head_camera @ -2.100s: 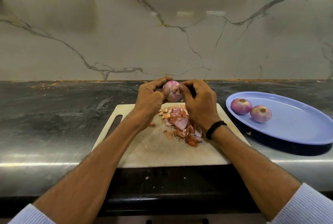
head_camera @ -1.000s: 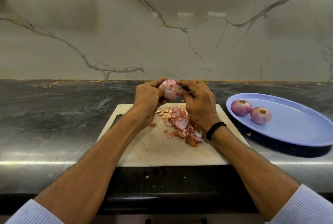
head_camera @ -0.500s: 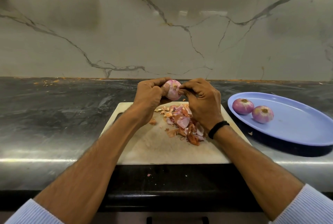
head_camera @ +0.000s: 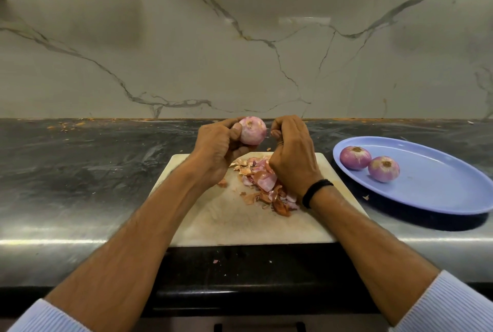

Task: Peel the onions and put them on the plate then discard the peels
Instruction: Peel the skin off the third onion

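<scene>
My left hand [head_camera: 216,147] grips a peeled pink onion [head_camera: 253,130], held up above the far edge of the cutting board [head_camera: 213,222]. My right hand [head_camera: 290,155] is just right of the onion and apart from it. Its fingers are curled, with the thumb and fingertips pinched on a small scrap of peel [head_camera: 269,149]. A heap of orange and pink peels [head_camera: 264,185] lies on the board under my hands. Two peeled onions [head_camera: 355,157] [head_camera: 384,169] sit on the blue plate [head_camera: 440,193] at the right.
The board lies on a dark stone counter [head_camera: 80,171] against a marble wall. Small peel crumbs lie by the plate [head_camera: 366,197], on the counter's front edge [head_camera: 215,261] and along the back left [head_camera: 64,125].
My right hand has come off the onion and moved slightly right, pulling a scrap of peel away. My left hand has turned the onion, which now shows more.
</scene>
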Motion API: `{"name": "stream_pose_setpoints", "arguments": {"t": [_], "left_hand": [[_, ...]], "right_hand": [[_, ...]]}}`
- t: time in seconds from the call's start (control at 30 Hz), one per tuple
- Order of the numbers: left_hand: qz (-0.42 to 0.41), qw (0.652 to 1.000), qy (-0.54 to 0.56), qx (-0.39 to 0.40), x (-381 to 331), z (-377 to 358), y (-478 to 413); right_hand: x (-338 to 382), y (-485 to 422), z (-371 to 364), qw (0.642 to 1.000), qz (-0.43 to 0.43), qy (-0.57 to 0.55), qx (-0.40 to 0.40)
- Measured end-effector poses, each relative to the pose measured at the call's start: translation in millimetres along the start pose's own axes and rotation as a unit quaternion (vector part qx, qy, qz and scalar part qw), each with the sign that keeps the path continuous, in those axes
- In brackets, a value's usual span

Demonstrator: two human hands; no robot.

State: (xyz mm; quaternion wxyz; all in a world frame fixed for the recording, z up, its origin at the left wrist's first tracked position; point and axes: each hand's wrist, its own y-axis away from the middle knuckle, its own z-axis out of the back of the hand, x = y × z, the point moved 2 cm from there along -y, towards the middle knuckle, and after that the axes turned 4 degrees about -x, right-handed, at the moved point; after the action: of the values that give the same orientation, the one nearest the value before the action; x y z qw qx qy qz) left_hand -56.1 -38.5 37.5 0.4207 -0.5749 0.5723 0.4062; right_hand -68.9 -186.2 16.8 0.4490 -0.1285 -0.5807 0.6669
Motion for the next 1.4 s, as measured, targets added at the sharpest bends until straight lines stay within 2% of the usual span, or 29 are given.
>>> {"name": "stream_pose_setpoints", "arguments": {"t": [0.2, 0.43, 0.63, 0.87, 1.4], "left_hand": [[-0.008, 1.000, 0.002, -0.025, -0.7, 6.4, -6.9], [-0.029, 0.999, -0.023, -0.011, -1.9, 4.4, -3.5], [-0.037, 0.999, -0.022, 0.021, -3.4, 5.8, -1.2], [-0.044, 0.998, -0.030, 0.019, -3.7, 5.9, -0.5], [-0.041, 0.999, -0.004, 0.026, -2.7, 4.2, -1.5]], "right_hand": [[-7.7, -0.9, 1.1, 0.999, -0.036, 0.006, -0.033], [-3.0, -0.3, 1.7, 1.000, -0.004, 0.017, -0.011], [-1.7, 1.9, -2.8, 0.999, 0.008, -0.029, 0.039], [-1.0, 0.5, -2.1, 0.997, 0.029, -0.032, 0.059], [-3.5, 1.4, -1.1, 0.998, 0.055, -0.002, 0.034]]}}
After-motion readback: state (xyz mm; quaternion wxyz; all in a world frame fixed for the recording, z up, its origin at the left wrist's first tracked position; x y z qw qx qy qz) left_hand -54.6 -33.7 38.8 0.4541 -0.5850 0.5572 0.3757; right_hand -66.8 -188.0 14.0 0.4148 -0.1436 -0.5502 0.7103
